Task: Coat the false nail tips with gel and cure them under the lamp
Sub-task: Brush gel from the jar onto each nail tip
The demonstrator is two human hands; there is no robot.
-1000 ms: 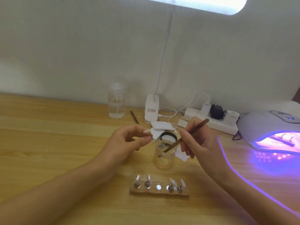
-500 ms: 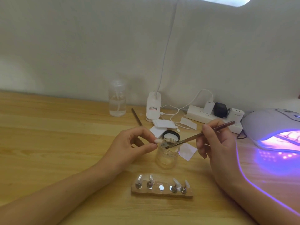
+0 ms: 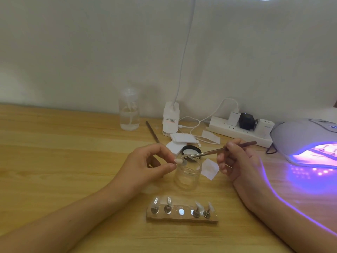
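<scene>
My left hand (image 3: pixel 145 167) pinches a small false nail tip (image 3: pixel 179 161) on its stand, just above the rim of a clear glass jar (image 3: pixel 187 175). My right hand (image 3: pixel 235 161) grips a brown brush (image 3: pixel 218 150) like a pen, and the bristle end touches the nail tip. A wooden holder (image 3: pixel 182 217) near the table's front carries several nail tips on metal stands, with its middle slot bare. The curing lamp (image 3: pixel 306 141) glows purple at the right, with something inside it.
Behind the jar lie a black lid (image 3: pixel 191 149), white pads (image 3: pixel 182 138) and paper squares (image 3: pixel 209 168). A clear pump bottle (image 3: pixel 129 112), a desk-lamp base (image 3: pixel 171 118), a power strip (image 3: pixel 238 131) with cables and a spare stick (image 3: pixel 152 132) stand further back by the wall.
My right hand lifted the brush out of the jar and brought its tip to the nail tip. My left hand shifted slightly towards the jar.
</scene>
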